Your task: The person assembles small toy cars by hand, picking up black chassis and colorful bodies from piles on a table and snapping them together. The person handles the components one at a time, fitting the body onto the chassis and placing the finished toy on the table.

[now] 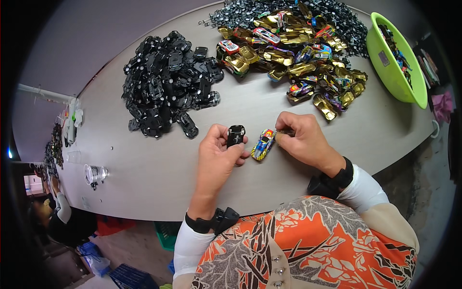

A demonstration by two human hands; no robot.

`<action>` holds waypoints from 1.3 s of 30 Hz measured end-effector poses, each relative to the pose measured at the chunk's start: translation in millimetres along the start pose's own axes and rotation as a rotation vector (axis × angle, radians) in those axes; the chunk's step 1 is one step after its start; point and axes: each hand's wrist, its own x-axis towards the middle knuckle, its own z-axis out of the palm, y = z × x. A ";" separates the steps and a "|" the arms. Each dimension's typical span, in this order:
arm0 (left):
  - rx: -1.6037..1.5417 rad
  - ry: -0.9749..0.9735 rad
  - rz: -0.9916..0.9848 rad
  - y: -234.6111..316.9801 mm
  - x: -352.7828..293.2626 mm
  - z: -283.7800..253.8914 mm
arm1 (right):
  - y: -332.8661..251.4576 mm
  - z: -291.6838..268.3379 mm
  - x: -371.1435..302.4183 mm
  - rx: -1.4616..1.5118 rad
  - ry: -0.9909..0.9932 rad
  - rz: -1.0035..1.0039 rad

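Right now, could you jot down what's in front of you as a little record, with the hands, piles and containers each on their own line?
Left hand: holds a black toy-car chassis
Right hand: pinches a small piece, mostly hidden by the fingers
Between hands: multicoloured toy car on the table
Far left pile: black toy-car undersides
Far middle pile: gold and multicoloured car shells
Behind shells: many small dark parts
Containers: lime-green bowl, right; clear cup, left
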 end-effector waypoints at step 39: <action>0.049 -0.104 0.459 -11.7 -2.2 12.7 | -12.6 1.2 -5.7 0.302 -0.097 -0.003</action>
